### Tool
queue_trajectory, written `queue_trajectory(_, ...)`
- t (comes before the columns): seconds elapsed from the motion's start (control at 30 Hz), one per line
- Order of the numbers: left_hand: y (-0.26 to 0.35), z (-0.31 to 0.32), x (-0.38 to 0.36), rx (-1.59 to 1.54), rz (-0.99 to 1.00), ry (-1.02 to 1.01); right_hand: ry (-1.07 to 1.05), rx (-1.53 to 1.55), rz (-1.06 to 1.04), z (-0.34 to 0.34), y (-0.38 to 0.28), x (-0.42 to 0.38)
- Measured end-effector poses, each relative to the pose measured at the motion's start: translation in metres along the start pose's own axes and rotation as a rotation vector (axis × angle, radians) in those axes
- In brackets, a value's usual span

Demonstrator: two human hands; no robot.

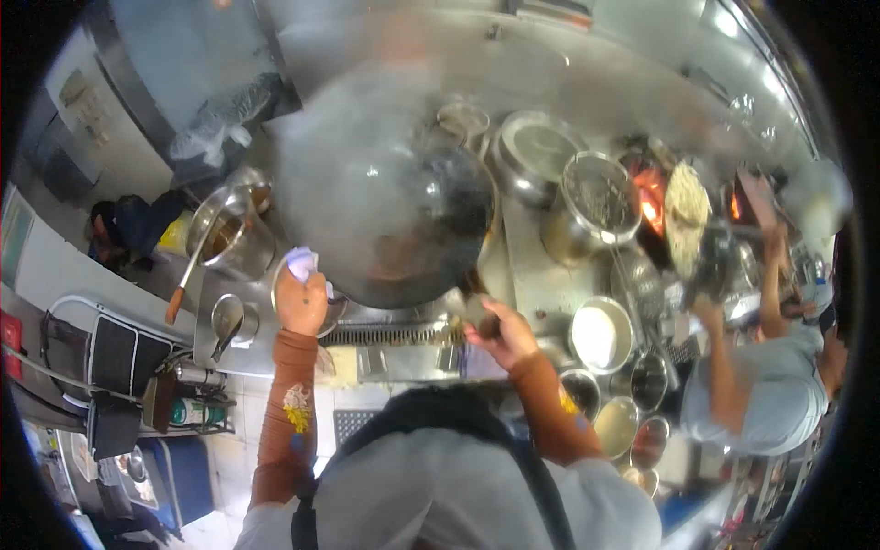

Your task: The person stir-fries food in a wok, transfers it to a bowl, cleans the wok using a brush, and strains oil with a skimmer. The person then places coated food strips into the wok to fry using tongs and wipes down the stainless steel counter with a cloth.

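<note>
A large dark wok (449,215) sits on the stove in front of me, with steam hiding most of its inside. Something reddish-brown shows blurrily at its bottom. My left hand (303,302) is closed around a pale purple cloth (302,263) at the wok's left rim. To the right of the wok's near edge, my right hand (506,337) grips a dark brown handle (474,286) that slants up to the rim. What tool the handle belongs to is hidden by steam and blur.
On the left stands a metal pot (240,240) with a wooden-handled ladle (183,291). A strainer pot (598,206) and a bowl of white contents (600,335) are on the right. Further right, a co-worker (756,385) works by open flames (649,197), with noodle-like food lifted nearby.
</note>
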State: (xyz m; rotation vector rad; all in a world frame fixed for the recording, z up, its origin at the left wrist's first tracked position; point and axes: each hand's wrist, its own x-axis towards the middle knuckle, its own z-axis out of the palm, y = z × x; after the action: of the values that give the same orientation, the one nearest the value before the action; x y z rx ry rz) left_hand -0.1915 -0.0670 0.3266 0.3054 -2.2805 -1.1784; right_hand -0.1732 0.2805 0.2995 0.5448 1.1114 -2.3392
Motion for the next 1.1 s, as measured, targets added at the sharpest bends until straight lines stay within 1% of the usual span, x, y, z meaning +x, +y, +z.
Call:
queue_trajectory(0.03,-0.033,0.018,0.002,-0.051,-0.003,0.017,0.011,-0.068,-0.138,0.008,-0.014,-0.011)
queue_trajectory(0.07,-0.049,0.024,0.006,-0.103,-0.004,0.037,0.151,-0.077,-0.311,0.017,-0.022,-0.014)
queue_trajectory(0.13,-0.021,0.031,0.000,-0.328,-0.353,-0.115,0.205,-0.148,-0.596,0.042,-0.056,-0.002)
queue_trajectory(0.2,-0.049,0.077,-0.006,-0.437,-0.348,-0.042,0.070,-0.450,-0.889,0.049,-0.110,0.043)
queue_trajectory(0.27,-0.028,0.102,-0.018,-0.700,-0.408,-0.015,0.091,-0.573,-1.041,0.096,-0.170,0.077)
queue_trajectory(0.33,-0.016,0.121,-0.015,-0.742,-0.590,-0.060,0.265,-0.741,-1.056,0.131,-0.214,0.138)
queue_trajectory(0.37,-0.014,0.128,-0.014,-0.764,-0.685,-0.079,0.470,-0.981,-1.225,0.146,-0.220,0.180)
queue_trajectory(0.4,-0.015,0.135,-0.015,-0.768,-0.689,-0.049,0.680,-1.220,-1.389,0.156,-0.216,0.216)
queue_trajectory(0.47,-0.023,0.149,-0.021,-0.773,-0.707,0.011,0.707,-1.539,-0.879,0.178,-0.182,0.253)
queue_trajectory(0.5,-0.022,0.142,-0.020,-0.873,-0.732,-0.009,0.517,-1.839,-0.774,0.165,-0.154,0.283)
queue_trajectory(0.53,-0.018,0.136,-0.017,-0.863,-0.731,-0.026,0.305,-2.119,-0.651,0.148,-0.120,0.303)
queue_trajectory(0.57,-0.012,0.130,-0.012,-0.849,-0.727,-0.047,0.016,-2.244,-0.616,0.151,-0.083,0.286)
queue_trajectory(0.6,-0.008,0.123,-0.012,-0.839,-0.727,-0.070,-0.178,-2.209,-0.557,0.166,-0.053,0.255)
queue_trajectory(0.63,-0.007,0.115,-0.009,-0.906,-0.713,-0.135,-0.376,-2.115,-0.714,0.169,-0.037,0.213)
queue_trajectory(0.67,-0.011,0.114,-0.006,-0.883,-0.725,-0.161,-0.540,-1.887,-0.760,0.146,-0.033,0.211)
queue_trajectory(0.73,-0.018,0.119,-0.006,-0.825,-0.744,-0.250,-0.645,-1.996,-0.440,0.156,-0.097,0.185)
queue_trajectory(0.77,-0.015,0.120,-0.007,-0.802,-0.738,-0.235,-0.530,-2.287,-0.494,0.133,-0.144,0.225)
queue_trajectory(0.8,-0.019,0.127,-0.007,-0.825,-0.710,-0.225,-0.154,-2.363,-0.651,0.129,-0.156,0.248)
queue_trajectory(0.83,-0.028,0.137,-0.010,-0.845,-0.687,-0.216,0.235,-2.360,-0.746,0.125,-0.168,0.271)
queue_trajectory(0.9,-0.027,0.144,-0.016,-0.912,-0.689,-0.168,0.770,-2.003,-0.771,0.137,-0.138,0.283)
queue_trajectory(0.93,-0.019,0.139,-0.009,-0.956,-0.705,-0.128,0.408,-2.216,-0.624,0.139,-0.112,0.281)
queue_trajectory(0.97,-0.014,0.134,-0.013,-0.997,-0.739,-0.099,-0.362,-2.493,-0.558,0.163,-0.051,0.242)
queue_trajectory(1.03,-0.025,0.114,-0.009,-1.000,-0.779,-0.234,-0.599,-2.179,-0.671,0.170,-0.053,0.183)
queue_trajectory(1.07,-0.034,0.100,-0.013,-0.994,-0.815,-0.301,-0.641,-2.196,-0.613,0.168,-0.082,0.178)
queue_trajectory(1.1,-0.034,0.079,-0.018,-0.938,-0.868,-0.296,-0.682,-2.211,-0.554,0.166,-0.112,0.173)
